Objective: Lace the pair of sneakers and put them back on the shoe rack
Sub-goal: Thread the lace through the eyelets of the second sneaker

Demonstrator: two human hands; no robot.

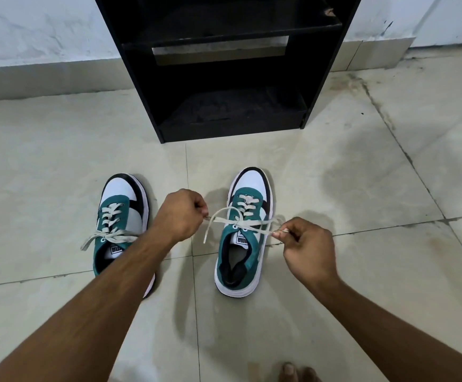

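Two green, white and black sneakers stand on the tiled floor, toes pointing at the shoe rack. The left sneaker (119,216) has its cream lace threaded and its ends lying loose across the top. My forearm hides part of its heel. The right sneaker (242,235) has a cream lace (225,216) crossed over its tongue. My left hand (181,213) pinches one side of that lace to the left of the shoe. My right hand (305,244) pinches the other end at the shoe's right side. Both strands are pulled outward.
A black shoe rack (230,64) stands against the white wall straight ahead, its visible shelves bare. Pale floor tiles (348,172) with dark grout lines spread on all sides. My toes (293,372) show at the bottom edge.
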